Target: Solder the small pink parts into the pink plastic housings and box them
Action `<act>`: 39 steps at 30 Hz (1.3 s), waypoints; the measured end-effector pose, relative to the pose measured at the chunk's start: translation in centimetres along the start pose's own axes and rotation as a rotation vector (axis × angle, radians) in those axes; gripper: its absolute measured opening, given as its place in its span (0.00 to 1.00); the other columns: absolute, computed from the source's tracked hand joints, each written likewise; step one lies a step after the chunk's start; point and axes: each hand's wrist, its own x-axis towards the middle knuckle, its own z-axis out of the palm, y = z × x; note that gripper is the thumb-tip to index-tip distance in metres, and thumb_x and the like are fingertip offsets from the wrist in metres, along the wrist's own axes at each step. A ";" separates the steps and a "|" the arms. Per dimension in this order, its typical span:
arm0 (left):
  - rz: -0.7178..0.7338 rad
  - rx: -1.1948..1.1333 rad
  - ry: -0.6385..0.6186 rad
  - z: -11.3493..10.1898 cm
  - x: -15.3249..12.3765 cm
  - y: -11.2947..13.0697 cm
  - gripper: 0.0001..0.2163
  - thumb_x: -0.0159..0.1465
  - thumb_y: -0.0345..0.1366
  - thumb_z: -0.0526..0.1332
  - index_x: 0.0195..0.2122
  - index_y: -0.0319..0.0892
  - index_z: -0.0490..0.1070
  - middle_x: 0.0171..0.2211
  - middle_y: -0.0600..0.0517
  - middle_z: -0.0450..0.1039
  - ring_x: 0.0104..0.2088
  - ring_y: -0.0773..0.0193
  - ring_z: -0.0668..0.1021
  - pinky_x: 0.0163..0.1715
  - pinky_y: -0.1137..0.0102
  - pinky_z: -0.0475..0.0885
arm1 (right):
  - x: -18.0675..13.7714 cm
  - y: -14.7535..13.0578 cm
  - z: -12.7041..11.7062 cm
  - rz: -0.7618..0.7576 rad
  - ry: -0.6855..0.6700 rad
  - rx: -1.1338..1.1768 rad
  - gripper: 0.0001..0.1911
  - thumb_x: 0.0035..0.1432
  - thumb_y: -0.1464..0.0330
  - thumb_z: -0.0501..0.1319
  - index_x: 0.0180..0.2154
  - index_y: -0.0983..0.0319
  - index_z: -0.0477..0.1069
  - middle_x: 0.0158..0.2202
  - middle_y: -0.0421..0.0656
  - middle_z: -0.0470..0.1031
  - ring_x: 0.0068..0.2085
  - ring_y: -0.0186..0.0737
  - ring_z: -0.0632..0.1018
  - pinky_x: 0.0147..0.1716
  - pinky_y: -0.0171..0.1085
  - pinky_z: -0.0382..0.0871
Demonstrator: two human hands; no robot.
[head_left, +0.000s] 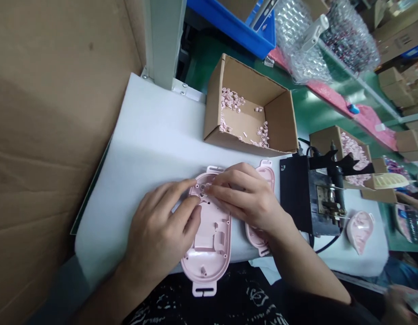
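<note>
A pink plastic shell [209,239] lies open side up on the white foam pad [151,140] in front of me. My left hand [161,230] rests on its left side, fingers curled, index tip pressing at the shell's upper end. My right hand [244,194] reaches across from the right, fingertips pinched at the same spot around a small part I cannot make out. A second pink shell [263,174] lies under my right hand, mostly hidden.
An open cardboard box [253,108] holding several small pink parts stands just behind. A black fixture with a tool [317,198] sits at the right, a pink cup-shaped piece [359,228] beyond it. Another person's hands [408,198] show at far right.
</note>
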 end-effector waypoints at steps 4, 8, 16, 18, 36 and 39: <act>0.001 0.017 -0.021 0.0 -0.1 0.1 0.08 0.63 0.26 0.65 0.44 0.41 0.76 0.52 0.48 0.78 0.50 0.54 0.78 0.51 0.56 0.74 | 0.1 0.0 0.0 0.004 -0.103 -0.055 0.15 0.68 0.72 0.61 0.54 0.55 0.75 0.52 0.45 0.77 0.49 0.47 0.73 0.47 0.47 0.72; 0.020 0.051 -0.044 0.1 -0.1 0.0 0.12 0.64 0.26 0.65 0.48 0.43 0.76 0.53 0.48 0.77 0.51 0.53 0.77 0.50 0.56 0.73 | 0.2 0.1 -0.3 -0.025 -0.110 -0.046 0.14 0.68 0.73 0.60 0.52 0.59 0.77 0.54 0.48 0.75 0.49 0.48 0.71 0.48 0.48 0.72; 0.039 0.139 -0.074 0.0 0.0 0.3 0.11 0.66 0.28 0.62 0.47 0.45 0.79 0.52 0.48 0.76 0.48 0.52 0.77 0.45 0.56 0.72 | 0.3 0.9 0.7 0.067 0.058 0.011 0.15 0.68 0.73 0.57 0.54 0.60 0.72 0.55 0.48 0.74 0.53 0.46 0.74 0.54 0.49 0.70; 0.048 0.166 -0.076 0.1 0.0 0.3 0.11 0.66 0.29 0.62 0.47 0.46 0.80 0.52 0.47 0.75 0.48 0.51 0.77 0.45 0.56 0.72 | 0.3 1.0 1.2 0.096 0.057 0.021 0.14 0.68 0.71 0.58 0.54 0.62 0.72 0.56 0.49 0.74 0.54 0.46 0.74 0.56 0.48 0.70; 0.042 0.287 -0.102 0.7 0.2 0.3 0.15 0.66 0.32 0.60 0.48 0.54 0.82 0.54 0.49 0.71 0.51 0.51 0.75 0.53 0.55 0.71 | 3.8 1.3 -0.5 0.285 -0.238 0.110 0.21 0.56 0.73 0.67 0.53 0.61 0.75 0.52 0.45 0.79 0.51 0.45 0.79 0.49 0.38 0.72; 0.032 0.279 -0.119 0.7 0.4 0.3 0.14 0.66 0.33 0.60 0.48 0.53 0.82 0.55 0.49 0.71 0.52 0.52 0.74 0.55 0.55 0.70 | 4.5 0.8 -1.0 0.330 -0.294 0.092 0.22 0.54 0.74 0.70 0.52 0.62 0.75 0.50 0.44 0.79 0.48 0.43 0.78 0.46 0.35 0.72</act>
